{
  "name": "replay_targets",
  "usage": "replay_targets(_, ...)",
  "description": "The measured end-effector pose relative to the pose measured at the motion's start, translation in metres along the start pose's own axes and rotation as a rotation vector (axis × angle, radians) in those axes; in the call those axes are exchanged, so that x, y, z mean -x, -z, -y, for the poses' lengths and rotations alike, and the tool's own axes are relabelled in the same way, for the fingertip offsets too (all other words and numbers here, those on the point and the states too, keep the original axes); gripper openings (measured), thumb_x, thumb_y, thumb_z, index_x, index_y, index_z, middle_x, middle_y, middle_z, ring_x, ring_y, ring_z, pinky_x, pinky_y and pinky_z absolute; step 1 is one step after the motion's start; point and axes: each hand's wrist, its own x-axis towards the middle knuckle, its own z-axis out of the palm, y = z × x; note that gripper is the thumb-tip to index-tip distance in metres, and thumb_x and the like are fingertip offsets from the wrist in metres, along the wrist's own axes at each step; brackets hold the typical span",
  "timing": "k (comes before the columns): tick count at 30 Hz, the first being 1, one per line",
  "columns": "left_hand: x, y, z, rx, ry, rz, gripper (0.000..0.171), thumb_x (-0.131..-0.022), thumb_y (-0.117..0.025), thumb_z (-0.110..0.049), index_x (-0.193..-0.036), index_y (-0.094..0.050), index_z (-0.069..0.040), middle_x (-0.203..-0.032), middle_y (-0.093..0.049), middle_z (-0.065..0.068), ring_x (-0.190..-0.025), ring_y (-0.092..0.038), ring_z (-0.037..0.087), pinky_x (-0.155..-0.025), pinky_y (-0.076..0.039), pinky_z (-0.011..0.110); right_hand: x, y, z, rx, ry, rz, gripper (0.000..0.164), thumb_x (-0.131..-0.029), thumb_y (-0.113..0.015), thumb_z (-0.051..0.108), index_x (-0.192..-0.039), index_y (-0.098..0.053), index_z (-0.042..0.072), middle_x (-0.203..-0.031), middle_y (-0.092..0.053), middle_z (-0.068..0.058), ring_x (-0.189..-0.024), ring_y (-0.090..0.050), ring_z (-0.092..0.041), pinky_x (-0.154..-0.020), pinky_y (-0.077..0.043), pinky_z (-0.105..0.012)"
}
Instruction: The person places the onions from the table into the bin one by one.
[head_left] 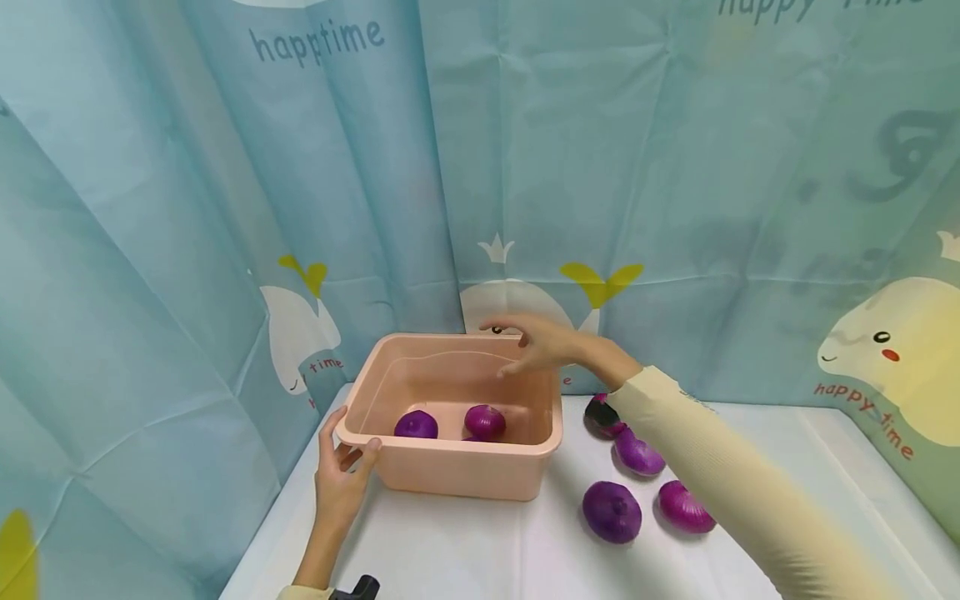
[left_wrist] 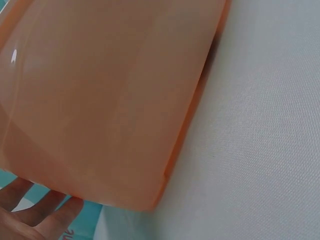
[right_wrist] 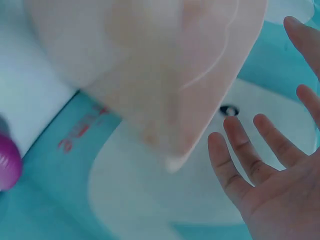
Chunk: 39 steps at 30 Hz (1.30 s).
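While we are looking down over the white table [head_left: 465, 550], the peach-pink tub [head_left: 457, 471] is sitting on it toward the back left, close to the blue whale-printed curtain [head_left: 187, 250]. Inside the tub, two purple onions are lying on its floor: one onion [head_left: 416, 424] near the front wall and a second onion [head_left: 485, 421] just right of it, the two close together but, as far as we can tell, not touching.

We are gripping the tub's front left corner with our left hand [head_left: 339, 479]; the thumb is hooking over the rim while the fingers are curling against the outer wall. From the left wrist view, the fingertips [left_wrist: 30, 210] are showing beneath the tub's smooth side.

Our right hand [head_left: 536, 346] is hovering above the tub's back right corner, fingers spread and nearly straight, holding nothing and touching nothing; the right wrist view is showing the open palm [right_wrist: 280, 200] beside the tub's rim.

To the right of the tub, four more onions are lying on the table: a dark one [head_left: 602, 414] nearest the tub, another [head_left: 638, 454] just beyond it, and two [head_left: 612, 511] [head_left: 684, 507] farther forward, side by side.
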Motion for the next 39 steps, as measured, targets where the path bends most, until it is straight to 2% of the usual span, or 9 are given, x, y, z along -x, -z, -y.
replay_targets(2, 0.000, 0.000, 0.000, -0.004, -0.005, -0.002, 0.073, -0.100, -0.067, -0.023, -0.160, -0.027, -0.028, -0.161, -0.038, 0.014, -0.126, -0.056, 0.042, -0.083, -0.052, 0.016, 0.012, 0.005, -0.006, 0.010, 0.003, -0.024, 0.075, -0.084, -0.086, 0.021, -0.149, -0.051, 0.010, -0.150, -0.051, -0.015, -0.136, -0.046, -0.040, -0.101, -0.050, -0.054)
replay_targets(7, -0.001, 0.001, 0.000, -0.008, -0.017, -0.010, 0.073, -0.100, -0.068, -0.022, -0.160, -0.028, -0.027, -0.161, -0.038, 0.014, -0.126, -0.057, 0.040, -0.083, -0.053, 0.018, 0.046, 0.015, -0.026, 0.024, -0.060, -0.073, 0.076, -0.084, -0.086, 0.024, -0.150, -0.050, 0.012, -0.147, -0.052, -0.016, -0.126, -0.054, -0.041, -0.094, -0.054, -0.053)
replay_targets(13, 0.000, 0.002, -0.002, 0.001, -0.014, -0.006, 0.072, -0.100, -0.067, -0.021, -0.160, -0.028, -0.027, -0.161, -0.038, 0.013, -0.127, -0.056, 0.040, -0.083, -0.052, 0.015, 0.088, 0.022, -0.053, 0.061, -0.108, -0.142, 0.079, -0.082, -0.088, 0.032, -0.150, -0.051, 0.014, -0.142, -0.057, -0.019, -0.115, -0.061, -0.041, -0.092, -0.055, -0.052)
replay_targets(17, 0.000, 0.002, -0.003, 0.002, -0.030, -0.007, 0.072, -0.100, -0.067, -0.019, -0.160, -0.028, -0.026, -0.161, -0.038, 0.014, -0.129, -0.055, 0.040, -0.083, -0.051, 0.013, 0.114, 0.026, -0.066, 0.055, -0.130, -0.160, 0.076, -0.085, -0.086, 0.031, -0.149, -0.051, 0.010, -0.144, -0.055, -0.020, -0.112, -0.063, -0.041, -0.090, -0.055, -0.049)
replay_targets(24, -0.001, 0.002, -0.001, 0.002, -0.033, -0.008, 0.073, -0.100, -0.068, -0.020, -0.160, -0.028, -0.027, -0.161, -0.037, 0.012, -0.130, -0.054, 0.039, -0.083, -0.049, 0.011, 0.155, 0.027, -0.084, 0.032, -0.146, -0.179, 0.075, -0.088, -0.083, 0.029, -0.150, -0.048, 0.005, -0.149, -0.051, -0.021, -0.121, -0.057, -0.045, -0.090, -0.054, -0.051)
replay_targets(31, -0.002, 0.003, 0.000, 0.004, -0.026, -0.010, 0.073, -0.100, -0.068, -0.019, -0.160, -0.028, -0.027, -0.161, -0.038, 0.010, -0.134, -0.052, 0.037, -0.086, -0.047, 0.010, 0.181, 0.021, -0.099, 0.063, -0.205, -0.207, 0.071, -0.088, -0.083, 0.030, -0.149, -0.052, 0.010, -0.145, -0.055, -0.021, -0.103, -0.066, -0.032, -0.080, -0.055, -0.046)
replay_targets(35, -0.001, 0.002, -0.001, 0.012, -0.029, -0.005, 0.073, -0.100, -0.067, -0.017, -0.160, -0.027, -0.026, -0.161, -0.038, 0.011, -0.132, -0.053, 0.036, -0.088, -0.047, 0.010, 0.191, 0.015, -0.109, 0.051, -0.224, -0.219, 0.067, -0.089, -0.081, 0.029, -0.148, -0.053, 0.011, -0.144, -0.055, -0.022, -0.102, -0.067, -0.032, -0.078, -0.055, -0.043)
replay_targets(39, 0.000, 0.001, -0.001, 0.012, -0.042, -0.004, 0.075, -0.100, -0.066, -0.014, -0.162, -0.025, -0.022, -0.161, -0.038, 0.015, -0.131, -0.053, 0.038, -0.088, -0.045, 0.009, 0.201, 0.006, -0.121, 0.088, -0.249, -0.250, 0.061, -0.092, -0.078, 0.031, -0.145, -0.056, 0.010, -0.138, -0.060, -0.022, -0.097, -0.069, -0.028, -0.077, -0.056, -0.040)
